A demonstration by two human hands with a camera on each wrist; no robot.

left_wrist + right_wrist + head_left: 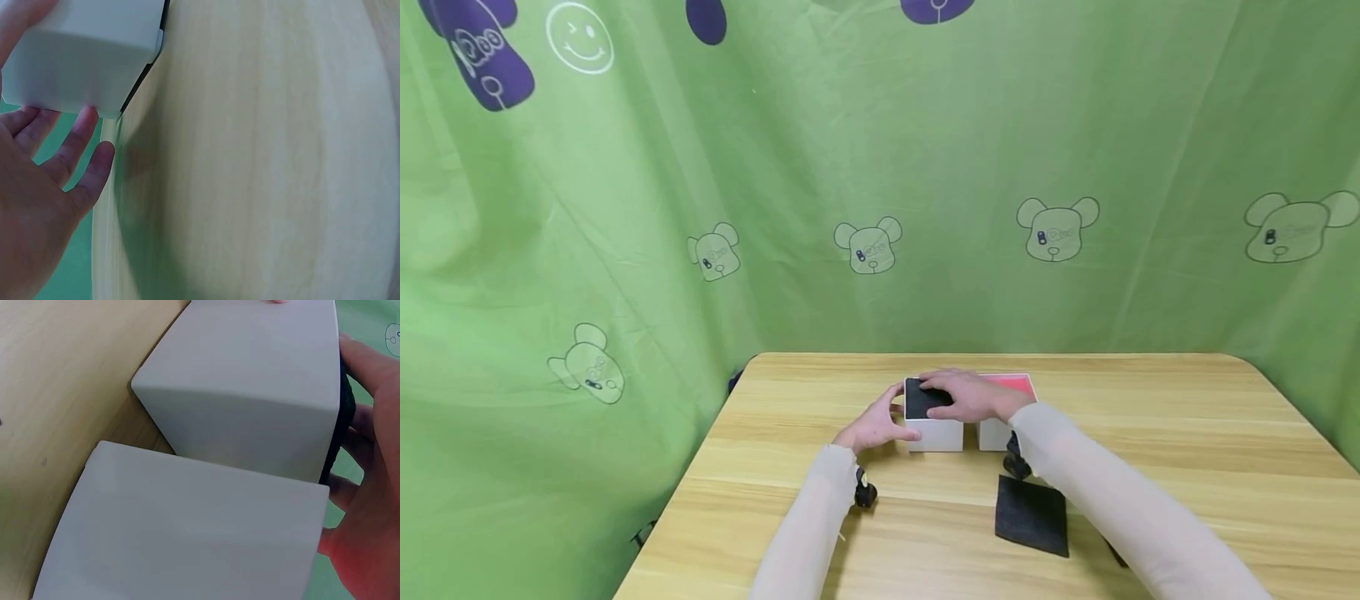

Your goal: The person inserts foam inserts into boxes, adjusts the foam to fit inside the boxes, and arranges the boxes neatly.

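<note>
A white box point(936, 435) stands on the table, with a black pad point(917, 404) filling its top. My left hand point(877, 423) grips its left side, thumb at the front and fingers toward the back. In the left wrist view, fingertips of the left hand point(37, 187) touch the edge of the box point(81, 69). From above, my right hand point(964, 395) presses on the black pad with thumb and fingers spread. The right wrist view shows the pad point(344, 419) as a dark strip along the box's top rim, under the right hand point(369, 512).
Just right of it is a second white box point(992, 435), pink-red inside, partly hidden by the right hand and wrist. A black square sheet point(1032, 515) lies nearer on the wooden table point(1187, 433), left of the right sleeve. A green curtain point(955, 125) hangs behind.
</note>
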